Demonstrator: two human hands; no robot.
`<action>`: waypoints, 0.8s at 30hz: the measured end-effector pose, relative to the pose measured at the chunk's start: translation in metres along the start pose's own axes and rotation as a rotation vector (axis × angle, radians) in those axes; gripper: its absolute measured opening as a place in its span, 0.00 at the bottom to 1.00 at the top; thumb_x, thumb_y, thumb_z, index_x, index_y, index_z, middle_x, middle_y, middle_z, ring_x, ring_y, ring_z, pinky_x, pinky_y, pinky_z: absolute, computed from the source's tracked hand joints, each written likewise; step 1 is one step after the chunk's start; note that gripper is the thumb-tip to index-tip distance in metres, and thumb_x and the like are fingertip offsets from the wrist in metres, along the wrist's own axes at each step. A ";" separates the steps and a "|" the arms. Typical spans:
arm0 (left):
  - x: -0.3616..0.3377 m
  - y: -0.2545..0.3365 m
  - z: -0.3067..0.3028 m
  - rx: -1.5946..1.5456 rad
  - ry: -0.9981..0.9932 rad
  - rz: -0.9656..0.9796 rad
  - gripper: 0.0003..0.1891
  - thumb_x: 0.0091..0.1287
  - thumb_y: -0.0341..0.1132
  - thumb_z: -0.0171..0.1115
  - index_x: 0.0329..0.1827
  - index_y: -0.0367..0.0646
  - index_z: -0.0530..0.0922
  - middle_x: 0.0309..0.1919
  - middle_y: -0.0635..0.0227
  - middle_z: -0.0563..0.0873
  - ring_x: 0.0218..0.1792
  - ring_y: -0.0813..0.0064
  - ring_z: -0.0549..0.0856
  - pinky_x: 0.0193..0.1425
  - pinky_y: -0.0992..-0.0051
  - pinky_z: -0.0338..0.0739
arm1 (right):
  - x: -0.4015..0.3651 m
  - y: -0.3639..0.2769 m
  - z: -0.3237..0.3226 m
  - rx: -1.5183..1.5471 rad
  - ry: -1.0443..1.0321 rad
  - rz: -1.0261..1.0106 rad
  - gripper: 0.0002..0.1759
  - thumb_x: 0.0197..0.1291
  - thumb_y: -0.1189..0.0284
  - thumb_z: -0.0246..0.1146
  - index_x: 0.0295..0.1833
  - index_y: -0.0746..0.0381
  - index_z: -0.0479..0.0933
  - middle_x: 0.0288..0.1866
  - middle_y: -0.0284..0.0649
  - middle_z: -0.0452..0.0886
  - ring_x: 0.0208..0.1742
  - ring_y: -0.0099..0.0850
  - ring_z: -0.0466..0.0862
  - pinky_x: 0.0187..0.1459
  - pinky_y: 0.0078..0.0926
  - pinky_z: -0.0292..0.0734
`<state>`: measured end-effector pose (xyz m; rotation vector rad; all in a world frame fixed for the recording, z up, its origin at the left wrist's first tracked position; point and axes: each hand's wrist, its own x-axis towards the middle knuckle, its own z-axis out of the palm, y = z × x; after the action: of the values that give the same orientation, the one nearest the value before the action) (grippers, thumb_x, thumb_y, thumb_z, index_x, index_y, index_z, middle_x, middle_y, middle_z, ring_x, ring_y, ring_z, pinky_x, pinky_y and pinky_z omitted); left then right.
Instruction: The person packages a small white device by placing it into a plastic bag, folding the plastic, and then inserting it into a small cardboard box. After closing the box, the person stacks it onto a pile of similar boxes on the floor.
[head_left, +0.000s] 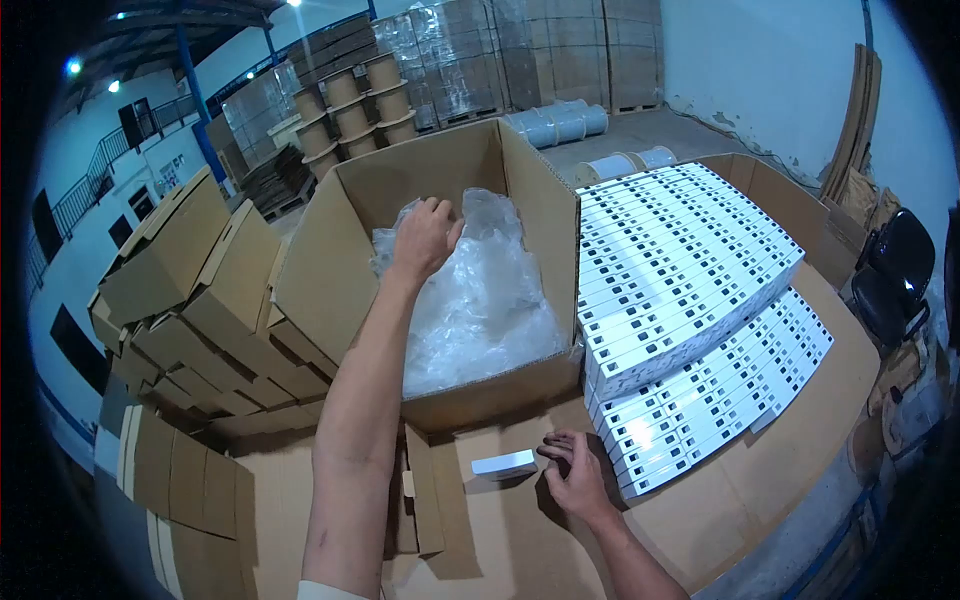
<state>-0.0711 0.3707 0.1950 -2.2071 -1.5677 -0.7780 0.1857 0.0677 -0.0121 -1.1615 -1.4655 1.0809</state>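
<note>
My left hand [428, 238] reaches into a large open cardboard box [490, 405]. Its fingers are curled down at the clear plastic bags [480, 310] that fill the box, and they close on one bag; the fingertips are partly hidden. On the cardboard-covered table, my right hand [575, 475] holds nothing, its fingers bent and apart. Just left of those fingers lies a small white box [504, 465]. An open, narrow cardboard carton [425, 490] lies beside my left forearm.
Stacked rows of white boxes with dark square marks [690, 270] stand right of the large box. Brown cartons [200, 310] are piled at the left, and more cartons [190, 490] stand nearer. Behind are spools [345, 90], wrapped pallets [520, 55] and a black chair [895, 270].
</note>
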 end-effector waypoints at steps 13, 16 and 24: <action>0.038 0.033 0.040 -0.094 -0.120 -0.362 0.22 0.65 0.47 0.74 0.54 0.39 0.86 0.49 0.41 0.89 0.54 0.45 0.89 0.60 0.51 0.82 | 0.000 -0.001 -0.001 -0.068 -0.018 -0.017 0.27 0.64 0.84 0.58 0.68 0.69 0.62 0.63 0.55 0.81 0.64 0.43 0.87 0.63 0.38 0.82; 0.049 0.016 0.032 -0.289 0.113 -0.311 0.17 0.65 0.41 0.72 0.51 0.39 0.86 0.44 0.44 0.90 0.52 0.44 0.89 0.58 0.53 0.82 | 0.001 -0.011 -0.002 -0.089 -0.028 0.015 0.26 0.64 0.84 0.58 0.68 0.69 0.63 0.62 0.55 0.82 0.64 0.43 0.88 0.63 0.38 0.82; 0.070 0.018 -0.038 -0.417 0.340 -0.280 0.13 0.69 0.38 0.67 0.42 0.35 0.88 0.38 0.43 0.90 0.45 0.40 0.90 0.54 0.53 0.82 | -0.001 -0.002 0.001 -0.056 0.009 -0.038 0.25 0.64 0.85 0.58 0.67 0.69 0.65 0.60 0.55 0.82 0.63 0.44 0.88 0.62 0.39 0.81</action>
<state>-0.0462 0.3965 0.2685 -1.9781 -1.6684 -1.5977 0.1844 0.0667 -0.0103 -1.1719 -1.5138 1.0133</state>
